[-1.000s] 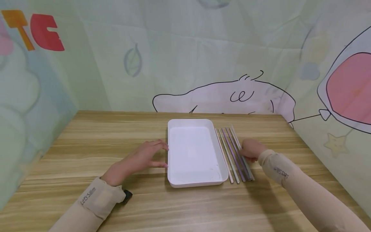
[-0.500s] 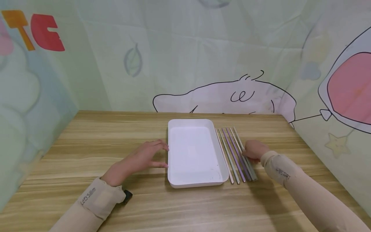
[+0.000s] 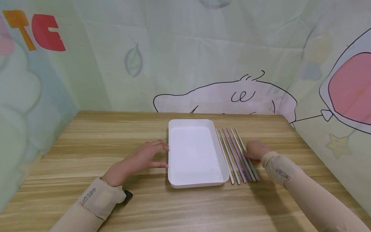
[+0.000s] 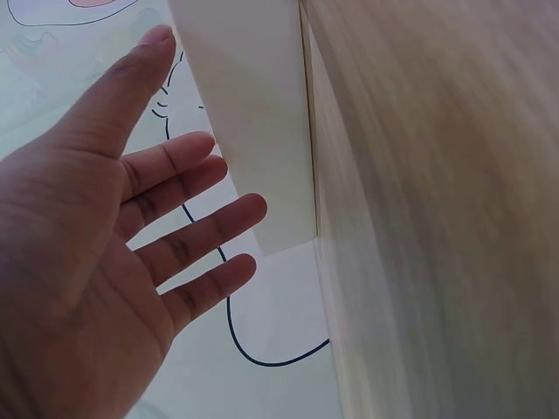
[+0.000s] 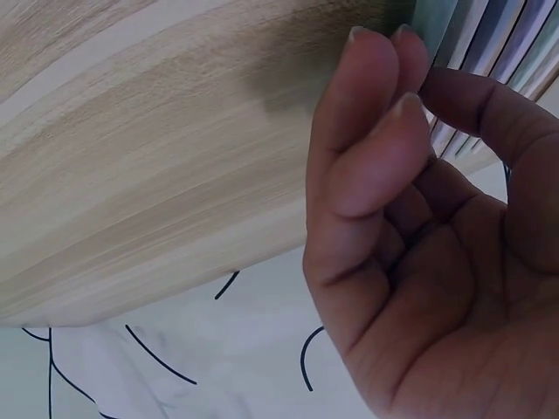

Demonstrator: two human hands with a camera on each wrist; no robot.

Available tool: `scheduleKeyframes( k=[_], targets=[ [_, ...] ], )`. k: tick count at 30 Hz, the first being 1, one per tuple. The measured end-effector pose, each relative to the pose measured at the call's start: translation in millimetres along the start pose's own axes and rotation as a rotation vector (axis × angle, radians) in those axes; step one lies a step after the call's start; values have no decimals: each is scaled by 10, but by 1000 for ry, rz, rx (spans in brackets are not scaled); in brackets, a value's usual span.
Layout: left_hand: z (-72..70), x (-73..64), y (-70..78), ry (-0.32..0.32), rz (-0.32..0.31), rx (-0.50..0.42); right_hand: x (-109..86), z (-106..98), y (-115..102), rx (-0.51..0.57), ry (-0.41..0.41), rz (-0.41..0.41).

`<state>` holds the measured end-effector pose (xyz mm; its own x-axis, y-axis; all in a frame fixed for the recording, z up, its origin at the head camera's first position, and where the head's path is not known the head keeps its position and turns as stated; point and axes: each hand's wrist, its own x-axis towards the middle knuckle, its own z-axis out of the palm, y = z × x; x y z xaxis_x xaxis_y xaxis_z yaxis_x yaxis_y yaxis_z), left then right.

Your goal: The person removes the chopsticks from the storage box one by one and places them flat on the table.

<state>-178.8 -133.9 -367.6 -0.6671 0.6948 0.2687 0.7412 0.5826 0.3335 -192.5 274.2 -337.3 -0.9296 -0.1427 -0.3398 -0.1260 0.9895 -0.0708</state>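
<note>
A white rectangular tray (image 3: 191, 154) lies on the table. My left hand (image 3: 142, 158) stands at its left side, fingers spread and fingertips right at the wall; the left wrist view shows the loose, extended fingers beside the white tray wall (image 4: 253, 113). Several metallic chopsticks in pink, green and purple lie side by side along the tray's right side. My right hand (image 3: 255, 150) pinches the outermost green chopstick (image 3: 240, 138) between thumb and curled fingers. In the right wrist view the right hand (image 5: 402, 236) has its fingertips at that chopstick, partly hiding the row.
The wooden table (image 3: 107, 129) reaches back to a printed fabric wall (image 3: 174, 64) with cartoon drawings. More fabric closes off both sides. A dark wristband (image 3: 127, 197) shows at the left sleeve.
My right hand has shifted slightly right, drawing the outermost green chopstick away from the pink one beside it, so the row is more spread out. My left hand and the tray stay put.
</note>
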Motion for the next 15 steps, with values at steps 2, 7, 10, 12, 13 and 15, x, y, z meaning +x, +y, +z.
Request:
scheduleKeyframes(
  k=[2, 7, 10, 12, 13, 15],
  targets=[
    [0, 2, -2, -4, -1, 0, 6, 8, 7, -2, -4, 13],
    [5, 4, -12, -11, -4, 2, 26, 33, 32, 9, -9, 21],
    [5, 4, -11, -13, -7, 4, 35, 42, 45, 16, -5, 17],
    [4, 4, -8, -13, -9, 3, 43, 45, 51, 22, -4, 23],
    [4, 4, -8, -13, -11, 4, 44, 44, 52, 25, -6, 27],
    [1, 5, -6, -13, -12, 4, 46, 43, 53, 29, -10, 32]
  ],
)
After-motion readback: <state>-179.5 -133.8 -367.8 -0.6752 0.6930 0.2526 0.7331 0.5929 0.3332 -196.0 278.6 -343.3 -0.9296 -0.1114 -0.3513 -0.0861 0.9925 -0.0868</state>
